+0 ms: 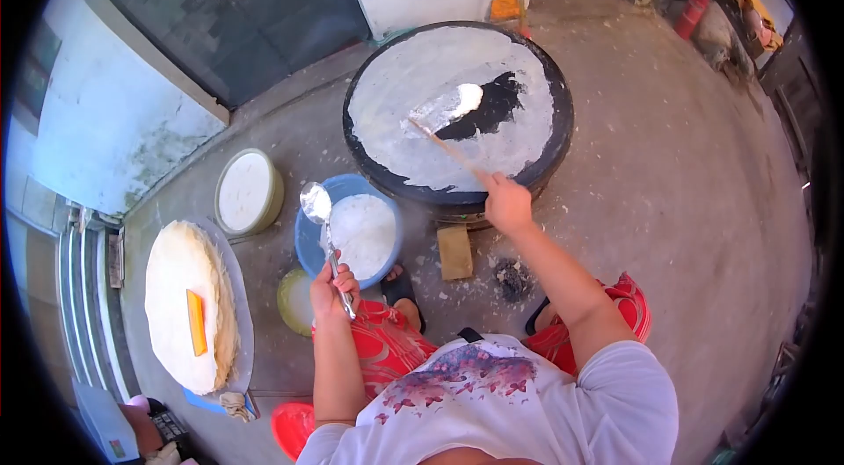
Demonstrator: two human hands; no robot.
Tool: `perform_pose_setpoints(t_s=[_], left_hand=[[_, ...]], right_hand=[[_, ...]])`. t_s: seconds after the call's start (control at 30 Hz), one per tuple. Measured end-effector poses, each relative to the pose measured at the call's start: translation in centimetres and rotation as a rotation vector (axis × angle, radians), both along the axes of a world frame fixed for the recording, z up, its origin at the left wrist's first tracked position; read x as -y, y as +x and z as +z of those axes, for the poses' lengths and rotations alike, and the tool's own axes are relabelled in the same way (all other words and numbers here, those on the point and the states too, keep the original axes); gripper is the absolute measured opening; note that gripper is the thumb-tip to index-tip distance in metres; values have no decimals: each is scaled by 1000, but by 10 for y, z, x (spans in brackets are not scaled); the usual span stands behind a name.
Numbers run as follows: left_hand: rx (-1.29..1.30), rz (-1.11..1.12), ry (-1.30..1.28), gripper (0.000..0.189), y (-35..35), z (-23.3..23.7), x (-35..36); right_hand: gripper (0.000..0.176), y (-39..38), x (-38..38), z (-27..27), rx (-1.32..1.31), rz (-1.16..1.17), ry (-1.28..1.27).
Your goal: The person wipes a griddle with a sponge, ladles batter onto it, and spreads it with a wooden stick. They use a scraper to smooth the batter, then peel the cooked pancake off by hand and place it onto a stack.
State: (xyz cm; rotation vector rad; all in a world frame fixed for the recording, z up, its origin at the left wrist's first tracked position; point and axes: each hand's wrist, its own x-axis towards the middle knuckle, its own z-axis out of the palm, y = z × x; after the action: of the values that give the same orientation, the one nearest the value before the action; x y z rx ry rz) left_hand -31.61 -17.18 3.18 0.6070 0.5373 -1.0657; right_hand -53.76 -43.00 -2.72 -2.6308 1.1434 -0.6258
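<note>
My right hand (507, 201) grips the thin wooden handle of a spreader (447, 105) whose flat blade lies on the round black griddle (545, 153). White batter (422, 87) covers most of the griddle, and a dark bare patch shows beside the blade. My left hand (333, 287) holds a metal ladle (316, 203) upright. Its bowl hangs over the rim of a blue basin of white batter (309, 247).
A white-filled bucket (248, 192) stands left of the basin, and a small green bowl (294, 302) sits near my knee. A tall stack of thin pancakes (180, 298) with an orange scraper (196, 322) lies on a tray at the left. A wood block (454, 251) rests under the griddle.
</note>
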Motion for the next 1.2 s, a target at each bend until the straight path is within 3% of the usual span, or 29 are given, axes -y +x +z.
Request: perform_pose_setpoints(t_s=[0.03, 0.1, 0.2, 0.3, 0.37, 0.43, 0.57, 0.7, 0.77, 0.83, 0.9, 1.03, 1.07, 1.13, 1.2], left_hand=[[-6, 16, -4, 23, -1, 0, -1], [1, 2, 18, 23, -4, 2, -1], [11, -20, 27, 23, -1, 4, 0], [8, -10, 32, 23, -2, 3, 1], [17, 6, 34, 23, -2, 4, 4], [44, -4, 13, 28, -4, 2, 3], [35, -33, 37, 23, -3, 4, 6], [27, -7, 20, 22, -3, 2, 6], [42, -6, 25, 22, -6, 2, 8], [14, -2, -10, 23, -8, 5, 9], [26, -17, 16, 24, -6, 3, 8], [3, -2, 14, 25, -4, 2, 8], [2, -1, 10, 25, -3, 1, 9], [32, 2, 12, 26, -1, -1, 8], [35, -1, 10, 26, -1, -4, 6]], right_hand=[[44, -6, 14, -6, 1, -4, 8], [45, -16, 52, -10, -173, -275, 16], [43, -22, 68, 8, -29, -373, 78], [41, -13, 38, 0, 118, -364, 191], [41, -17, 30, -8, 148, -237, 80], [43, -31, 48, -14, -83, -242, -45], [41, -49, 83, 6, -115, -430, 23], [43, -38, 48, 3, 12, -453, 104], [43, -36, 41, -5, -105, -311, 35], [42, -48, 65, -11, -185, -360, 16], [43, -58, 80, 0, -144, -474, -1], [36, -66, 58, 7, 0, -529, 260], [36, -69, 65, -1, 0, -529, 257], [33, -82, 80, -21, 331, -334, 157], [31, -96, 115, -15, 289, -429, 321]])
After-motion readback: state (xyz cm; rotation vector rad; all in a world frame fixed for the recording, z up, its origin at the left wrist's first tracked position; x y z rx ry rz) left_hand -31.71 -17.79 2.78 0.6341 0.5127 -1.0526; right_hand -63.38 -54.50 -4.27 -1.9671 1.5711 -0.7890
